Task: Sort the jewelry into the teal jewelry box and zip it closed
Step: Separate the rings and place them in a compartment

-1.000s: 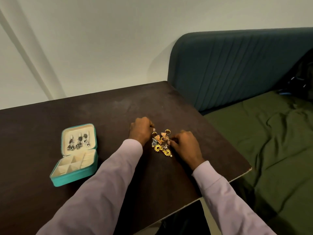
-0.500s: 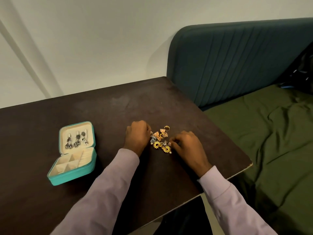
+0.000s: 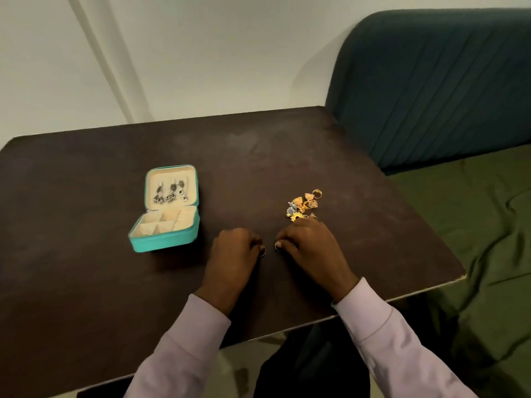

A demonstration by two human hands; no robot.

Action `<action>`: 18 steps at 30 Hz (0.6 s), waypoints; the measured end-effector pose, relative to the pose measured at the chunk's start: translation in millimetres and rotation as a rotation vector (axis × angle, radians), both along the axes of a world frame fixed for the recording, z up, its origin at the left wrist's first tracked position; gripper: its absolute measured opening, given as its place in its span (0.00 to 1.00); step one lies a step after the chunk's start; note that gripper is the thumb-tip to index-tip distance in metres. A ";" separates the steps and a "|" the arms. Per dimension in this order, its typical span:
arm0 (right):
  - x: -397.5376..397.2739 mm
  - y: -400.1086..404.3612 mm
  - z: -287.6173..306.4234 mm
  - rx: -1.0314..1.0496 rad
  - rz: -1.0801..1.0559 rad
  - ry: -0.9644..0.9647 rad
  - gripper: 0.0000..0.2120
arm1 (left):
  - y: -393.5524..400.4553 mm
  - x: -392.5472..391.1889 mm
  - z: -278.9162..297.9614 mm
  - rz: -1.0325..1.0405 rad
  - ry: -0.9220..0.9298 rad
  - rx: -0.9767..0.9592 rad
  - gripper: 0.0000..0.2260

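The teal jewelry box (image 3: 164, 242) lies open on the left of the dark table. Three silver dangling earrings (image 3: 170, 193) hang in its cream lid, and the cream compartments of its base look bare. A small pile of gold and silver jewelry (image 3: 304, 204) lies to the right of centre. My right hand (image 3: 311, 249) is curled just in front of the pile, its fingertips covering the pile's near edge; anything under them is hidden. My left hand (image 3: 234, 254) is curled into a loose fist beside it, apart from the pile, with nothing visible in it.
The dark brown table (image 3: 86, 282) ends at a near edge and a right corner (image 3: 463, 275). A teal padded backrest (image 3: 431, 90) and a green cover (image 3: 482, 225) lie to the right. A pale wall stands behind.
Both hands have drawn back toward me from the sides of the pile. The left hand no longer touches the jewelry. The box and its earrings have not moved.
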State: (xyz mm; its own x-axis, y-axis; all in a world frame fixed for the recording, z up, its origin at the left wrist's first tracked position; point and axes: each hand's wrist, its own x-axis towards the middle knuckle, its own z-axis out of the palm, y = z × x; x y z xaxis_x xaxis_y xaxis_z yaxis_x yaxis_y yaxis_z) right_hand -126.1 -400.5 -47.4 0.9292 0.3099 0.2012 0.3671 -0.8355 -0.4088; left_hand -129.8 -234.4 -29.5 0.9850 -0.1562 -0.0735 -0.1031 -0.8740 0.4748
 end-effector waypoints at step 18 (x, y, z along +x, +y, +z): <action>60.3 -74.1 11.1 0.150 -0.404 -0.009 0.10 | -63.6 73.6 44.3 -0.095 -0.131 -0.091 0.07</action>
State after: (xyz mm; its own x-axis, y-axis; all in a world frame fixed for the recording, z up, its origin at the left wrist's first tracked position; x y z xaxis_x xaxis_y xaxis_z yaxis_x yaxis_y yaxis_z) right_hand -65.8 -474.6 -36.3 0.9679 -0.1122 0.2250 0.0263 -0.8447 -0.5346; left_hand -56.1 -298.0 14.8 0.9658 -0.2487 0.0726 -0.2488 -0.8117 0.5284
